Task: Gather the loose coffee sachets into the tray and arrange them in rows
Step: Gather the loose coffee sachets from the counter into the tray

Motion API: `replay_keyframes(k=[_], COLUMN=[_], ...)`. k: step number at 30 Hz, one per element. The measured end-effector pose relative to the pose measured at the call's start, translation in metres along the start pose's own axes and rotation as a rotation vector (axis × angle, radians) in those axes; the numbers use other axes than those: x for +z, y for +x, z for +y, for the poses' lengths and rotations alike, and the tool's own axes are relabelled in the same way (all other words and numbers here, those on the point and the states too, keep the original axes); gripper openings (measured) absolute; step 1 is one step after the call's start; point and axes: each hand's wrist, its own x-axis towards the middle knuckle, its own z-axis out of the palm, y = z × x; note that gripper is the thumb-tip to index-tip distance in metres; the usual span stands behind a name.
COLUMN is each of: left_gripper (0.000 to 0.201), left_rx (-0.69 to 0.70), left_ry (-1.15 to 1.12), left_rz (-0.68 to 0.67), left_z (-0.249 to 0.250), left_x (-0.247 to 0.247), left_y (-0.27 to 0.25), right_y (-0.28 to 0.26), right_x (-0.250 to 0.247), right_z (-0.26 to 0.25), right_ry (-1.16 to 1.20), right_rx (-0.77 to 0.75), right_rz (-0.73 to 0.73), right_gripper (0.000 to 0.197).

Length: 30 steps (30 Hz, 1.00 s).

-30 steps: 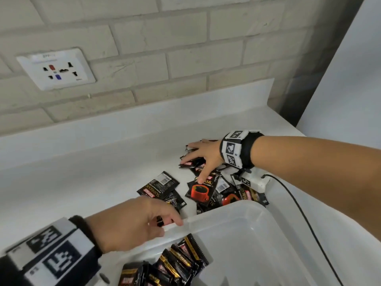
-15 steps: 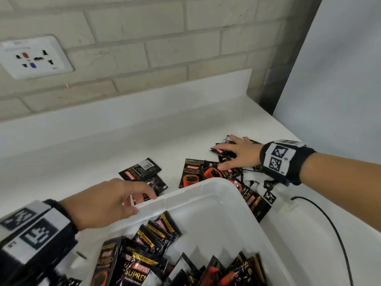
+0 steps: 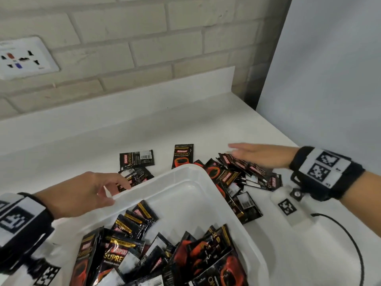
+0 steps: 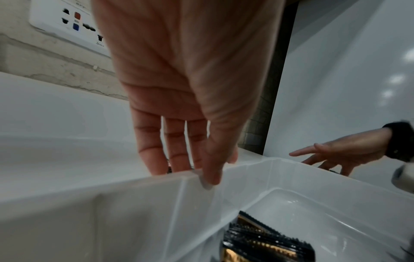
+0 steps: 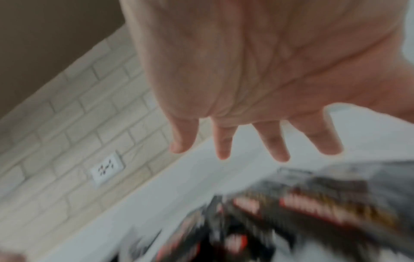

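Note:
A white plastic tray [image 3: 185, 172] stands on the counter with several black-and-red coffee sachets [image 3: 127, 254] heaped in its near part. My left hand [image 3: 116, 194] grips the tray's far left rim, thumb inside and fingers over the outside; the left wrist view shows the same hold of my left hand [image 4: 186, 170] on the tray [image 4: 112, 195]. A pile of loose sachets [image 3: 233, 176] lies against the tray's right side. My right hand [image 3: 243, 151] hovers flat over that pile, fingers straight and spread, holding nothing. In the right wrist view my right hand [image 5: 271, 141] is blurred above the sachets [image 5: 291, 212].
Two single sachets [image 3: 183, 155] [image 3: 137, 158] lie behind the tray, and more sit under my left fingers. A brick wall with a socket plate [image 3: 24, 58] backs the counter. A white panel [image 3: 329, 69] closes the right side. A black cable [image 3: 350, 244] trails from my right wrist.
My right hand has moved right along the pile, lifted off it and straightened its fingers. The loose sachets now lie closer to the tray. My left hand keeps its hold on the rim.

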Motion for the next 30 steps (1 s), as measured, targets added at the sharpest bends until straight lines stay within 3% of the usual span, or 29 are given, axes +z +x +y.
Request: replay_keyframes(k=[4,9,11,15,18,22,26,30], left_gripper=[0.06,0.07,0.074,0.073,0.07,0.063,0.038,0.042], left_rx=[0.001,0.012,0.033,0.061,0.082,0.101,0.064,0.044], left_ry=[-0.002,-0.001,-0.01,-0.027,-0.036,-0.045,-0.095,-0.174], left_rz=[0.037,0.154,0.181,0.199,0.22,0.243,0.288,0.326], left_z=[0.001,0.005,0.007,0.007,0.009,0.015,0.018,0.015], left_x=[-0.001,-0.009,-0.011,-0.01,-0.011,-0.016,-0.025,-0.032], left_y=[-0.001,-0.001,-0.002,-0.007,-0.012,-0.017,-0.031,-0.052], right_y=[-0.008,0.003,0.009,0.012,0.007,0.002,-0.003,-0.023], right_x=[-0.033,-0.016,0.002,0.018,0.021,0.018,0.007,-0.014], right_z=[0.016,0.03,0.031,0.032,0.031,0.03,0.033,0.008], right_ry=[0.003,-0.101,-0.19,-0.352,-0.361,-0.287,-0.181,-0.105], right_rx=[0.082,0.034,-0.029,-0.138,-0.144,-0.116,-0.056,-0.133], right_rz=[0.163,-0.089,-0.105,0.121,0.148,0.222,0.321,0.505], right_gripper=[0.051,0.094,0.1,0.068,0.053,0.044,0.037,0.033])
